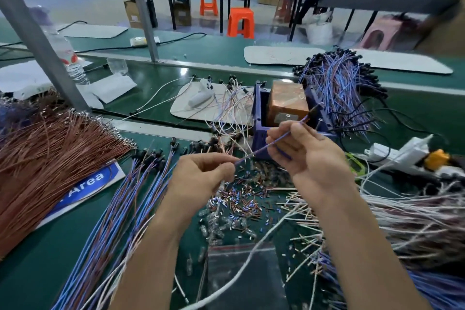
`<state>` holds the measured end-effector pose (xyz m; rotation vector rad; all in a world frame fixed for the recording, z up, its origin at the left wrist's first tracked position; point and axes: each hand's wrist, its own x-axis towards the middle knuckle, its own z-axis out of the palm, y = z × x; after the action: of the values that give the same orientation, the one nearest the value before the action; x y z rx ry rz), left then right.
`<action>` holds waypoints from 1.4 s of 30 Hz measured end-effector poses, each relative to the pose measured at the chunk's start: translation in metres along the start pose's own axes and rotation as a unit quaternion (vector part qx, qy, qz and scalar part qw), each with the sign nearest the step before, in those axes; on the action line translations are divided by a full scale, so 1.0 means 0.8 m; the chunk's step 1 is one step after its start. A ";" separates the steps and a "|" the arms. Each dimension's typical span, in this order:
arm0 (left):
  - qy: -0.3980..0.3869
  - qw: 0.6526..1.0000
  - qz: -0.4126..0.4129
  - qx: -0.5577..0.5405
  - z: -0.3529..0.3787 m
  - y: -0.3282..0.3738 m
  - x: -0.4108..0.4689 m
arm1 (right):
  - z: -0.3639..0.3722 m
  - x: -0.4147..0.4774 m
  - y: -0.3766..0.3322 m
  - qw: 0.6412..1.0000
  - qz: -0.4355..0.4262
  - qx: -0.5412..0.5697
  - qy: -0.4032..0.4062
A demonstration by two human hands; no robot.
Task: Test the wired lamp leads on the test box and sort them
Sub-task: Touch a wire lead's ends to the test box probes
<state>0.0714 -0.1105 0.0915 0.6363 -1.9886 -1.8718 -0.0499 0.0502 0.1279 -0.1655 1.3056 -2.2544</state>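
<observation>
A thin blue-and-brown lamp lead (254,152) stretches between my two hands above the bench. My left hand (201,176) pinches its lower end. My right hand (302,151) grips it higher up, and its far tip reaches up toward the test box (286,103), a copper-topped block in a blue frame. Blue and brown leads (120,211) lie fanned out at the left. A bundle of blue leads with black caps (339,88) rests behind the box at the right.
A thick sheaf of brown wires (50,148) covers the left of the green bench. Small cut sleeves and glass bulbs (236,206) litter the middle. White wires (415,216) pile at the right, near a white power strip (400,152). A slanted metal post (37,35) rises at the left.
</observation>
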 end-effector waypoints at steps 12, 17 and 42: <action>-0.026 0.975 0.088 0.203 0.061 0.018 -0.003 | -0.114 -0.058 -0.042 0.970 -0.046 -0.239 -0.005; -0.092 0.964 0.124 0.217 0.098 0.029 -0.004 | -0.110 -0.059 -0.041 0.855 -0.051 -0.512 -0.069; -0.040 0.990 0.003 0.133 0.038 -0.011 0.033 | -0.191 -0.072 -0.044 0.934 0.000 -0.353 0.057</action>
<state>0.0337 -0.0994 0.0790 0.6331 -2.3131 -1.6666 -0.0681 0.2109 0.0858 -0.2865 2.1270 -1.7131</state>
